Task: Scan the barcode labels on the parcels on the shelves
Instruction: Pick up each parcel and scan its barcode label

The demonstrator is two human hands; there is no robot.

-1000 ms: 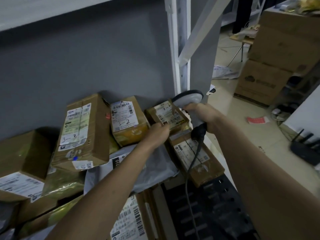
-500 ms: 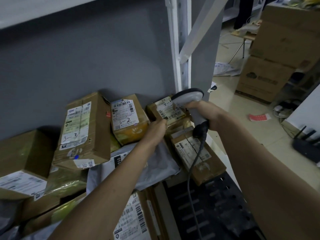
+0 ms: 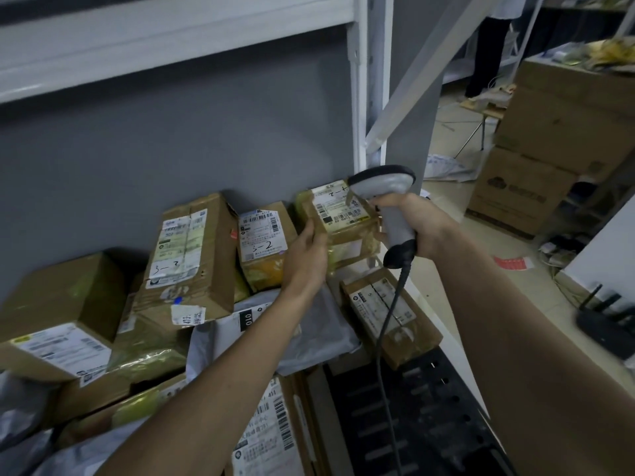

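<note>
Parcel (image 3: 338, 219), small, brown and tape-wrapped, is held up against the grey back wall (image 3: 171, 139) just left of the white shelf upright (image 3: 360, 97), its white barcode label (image 3: 338, 206) facing the camera. Left hand (image 3: 305, 255) grips the parcel's left edge, fingers curled round it. Right hand (image 3: 417, 223) is clamped round the grey handle of the barcode scanner (image 3: 388, 197), just right of the parcel; the scanner head overlaps the label's upper right corner. Its black cable (image 3: 386, 324) hangs down across a flat brown box (image 3: 391, 316) lying below the held parcel. Left of the held parcel stand a yellow-taped box marked "3-2" (image 3: 263, 242) and a taller carton (image 3: 187, 259), both leaning on the wall. A grey mailer bag (image 3: 271, 334) lies below them. Whether the scanner is firing cannot be told.
</note>
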